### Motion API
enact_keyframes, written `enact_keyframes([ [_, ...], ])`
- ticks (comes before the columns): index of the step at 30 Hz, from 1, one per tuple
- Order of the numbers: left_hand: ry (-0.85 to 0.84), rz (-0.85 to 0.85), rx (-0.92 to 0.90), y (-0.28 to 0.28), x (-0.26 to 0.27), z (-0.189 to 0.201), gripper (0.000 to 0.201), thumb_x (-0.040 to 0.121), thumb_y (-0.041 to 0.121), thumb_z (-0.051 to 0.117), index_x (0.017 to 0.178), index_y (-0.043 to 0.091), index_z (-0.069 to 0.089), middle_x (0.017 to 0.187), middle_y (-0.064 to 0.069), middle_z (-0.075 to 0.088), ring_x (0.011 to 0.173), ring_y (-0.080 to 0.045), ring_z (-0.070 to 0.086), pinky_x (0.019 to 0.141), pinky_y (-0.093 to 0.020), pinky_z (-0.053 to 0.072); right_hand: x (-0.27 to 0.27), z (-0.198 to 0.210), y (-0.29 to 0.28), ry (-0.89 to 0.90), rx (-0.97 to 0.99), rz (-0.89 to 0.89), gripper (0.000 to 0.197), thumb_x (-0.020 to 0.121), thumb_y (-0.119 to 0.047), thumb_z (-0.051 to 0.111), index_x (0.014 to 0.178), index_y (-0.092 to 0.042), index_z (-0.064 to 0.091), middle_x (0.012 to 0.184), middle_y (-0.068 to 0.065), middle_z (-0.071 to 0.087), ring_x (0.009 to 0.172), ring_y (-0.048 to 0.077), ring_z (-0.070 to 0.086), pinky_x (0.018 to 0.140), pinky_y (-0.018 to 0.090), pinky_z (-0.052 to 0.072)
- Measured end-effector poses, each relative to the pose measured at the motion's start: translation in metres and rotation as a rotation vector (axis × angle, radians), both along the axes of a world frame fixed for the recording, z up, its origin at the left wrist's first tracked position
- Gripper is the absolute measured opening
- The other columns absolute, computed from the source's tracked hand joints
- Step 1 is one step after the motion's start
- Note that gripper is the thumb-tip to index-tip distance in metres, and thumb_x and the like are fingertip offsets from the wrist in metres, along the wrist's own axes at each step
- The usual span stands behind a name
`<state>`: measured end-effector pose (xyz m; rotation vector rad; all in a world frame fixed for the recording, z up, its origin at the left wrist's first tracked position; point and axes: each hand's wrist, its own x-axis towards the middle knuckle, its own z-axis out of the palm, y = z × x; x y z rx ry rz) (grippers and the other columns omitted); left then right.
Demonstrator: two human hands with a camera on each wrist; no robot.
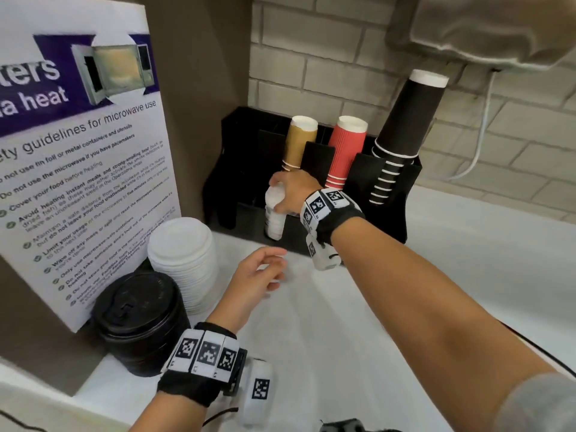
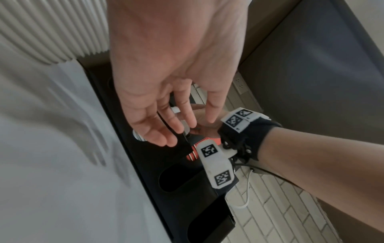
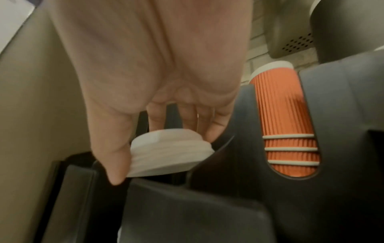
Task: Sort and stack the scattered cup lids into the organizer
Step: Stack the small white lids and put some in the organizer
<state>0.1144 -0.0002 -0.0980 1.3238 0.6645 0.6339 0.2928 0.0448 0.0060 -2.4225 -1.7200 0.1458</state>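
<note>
Right-hand fingers [image 3: 216, 126] around small white lids [image 3: 168, 151] in black organizer [image 1: 383, 213] slot; left hand [image 1: 252, 275] loose, holding nothing.

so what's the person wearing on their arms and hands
Both hands are bare. Each wrist carries a black fabric band faced with white square tiles printed with black coded markers, plus a white plastic camera pod bearing the same markers. Thin black cables run from the bands. A grey sleeve covers the right upper arm.
</note>
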Motion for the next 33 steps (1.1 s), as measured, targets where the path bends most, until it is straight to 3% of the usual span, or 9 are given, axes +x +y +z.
enact_keyframes([
  [4, 0.027, 0.012, 0.001, 0.001, -0.002, 0.0, 0.022, 0.093, 0.017, 0.061, 0.091, 0.035, 0.071, 0.087, 0.012, 0.067, 0.08, -0.009, 0.065, 0.075, -0.032, 0.048, 0.002, -0.008, 0.013, -0.049, -0.062, 0.033, 0.064, 0.07, -0.024, 0.077, 0.129, -0.02, 0.051, 0.118, 0.012, 0.053, 0.101, 0.029, 0.058, 0.074, 0.029, 0.047],
  [9, 0.038, 0.012, 0.016, 0.003, -0.004, -0.001, 0.018, 0.094, 0.017, 0.06, 0.097, 0.031, 0.071, 0.092, 0.006, 0.067, 0.082, -0.01, 0.066, 0.075, -0.031, 0.05, 0.003, -0.013, 0.015, -0.067, -0.125, 0.062, 0.064, 0.069, -0.021, 0.077, 0.127, -0.016, 0.051, 0.109, 0.013, 0.057, 0.078, 0.022, 0.052, 0.06, 0.028, 0.04],
  [15, 0.029, 0.019, 0.009, 0.005, -0.004, -0.001, 0.021, 0.093, 0.016, 0.061, 0.092, 0.034, 0.072, 0.084, 0.013, 0.067, 0.08, -0.01, 0.065, 0.075, -0.032, 0.049, -0.006, -0.013, 0.012, -0.191, -0.175, 0.052, 0.059, 0.073, -0.027, 0.076, 0.124, -0.012, 0.051, 0.114, 0.013, 0.055, 0.097, 0.029, 0.059, 0.073, 0.035, 0.053],
  [19, 0.026, 0.026, -0.003, 0.006, -0.004, -0.001, 0.019, 0.092, 0.015, 0.061, 0.094, 0.031, 0.072, 0.083, 0.012, 0.068, 0.077, -0.009, 0.065, 0.075, -0.034, 0.048, -0.02, -0.021, 0.013, -0.307, -0.149, -0.051, 0.044, 0.087, -0.018, 0.066, 0.128, -0.01, 0.051, 0.123, 0.012, 0.055, 0.112, 0.031, 0.056, 0.071, 0.035, 0.046],
  [24, 0.024, 0.032, -0.01, 0.006, -0.006, -0.001, 0.016, 0.092, 0.014, 0.061, 0.098, 0.027, 0.071, 0.089, 0.007, 0.067, 0.079, -0.013, 0.066, 0.075, -0.035, 0.046, -0.026, -0.03, 0.015, -0.359, -0.151, -0.038, 0.03, 0.092, -0.011, 0.055, 0.123, -0.007, 0.057, 0.123, 0.011, 0.058, 0.114, 0.029, 0.055, 0.08, 0.034, 0.048],
  [29, 0.021, 0.029, -0.016, 0.005, -0.007, 0.002, 0.016, 0.093, 0.014, 0.061, 0.098, 0.026, 0.07, 0.092, 0.003, 0.067, 0.081, -0.014, 0.065, 0.076, -0.035, 0.047, -0.024, -0.02, 0.008, -0.175, -0.281, -0.07, 0.043, 0.086, -0.03, 0.065, 0.121, -0.006, 0.057, 0.13, 0.017, 0.042, 0.12, 0.032, 0.04, 0.09, 0.035, 0.046],
  [31, 0.017, 0.027, -0.017, 0.005, -0.008, 0.004, 0.016, 0.093, 0.014, 0.061, 0.098, 0.027, 0.07, 0.093, 0.002, 0.067, 0.081, -0.014, 0.065, 0.075, -0.034, 0.047, -0.019, -0.008, -0.004, -0.049, -0.191, -0.085, 0.043, 0.088, -0.036, 0.059, 0.12, -0.007, 0.057, 0.131, 0.017, 0.037, 0.121, 0.035, 0.034, 0.095, 0.033, 0.038],
  [33, 0.011, 0.031, -0.022, 0.005, -0.008, 0.005, 0.016, 0.094, 0.014, 0.06, 0.1, 0.026, 0.069, 0.094, 0.002, 0.066, 0.081, -0.013, 0.064, 0.074, -0.033, 0.048, -0.013, 0.007, -0.024, 0.075, -0.03, -0.135, 0.049, 0.092, -0.035, 0.056, 0.127, -0.003, 0.052, 0.132, 0.019, 0.038, 0.121, 0.036, 0.038, 0.099, 0.032, 0.036],
])
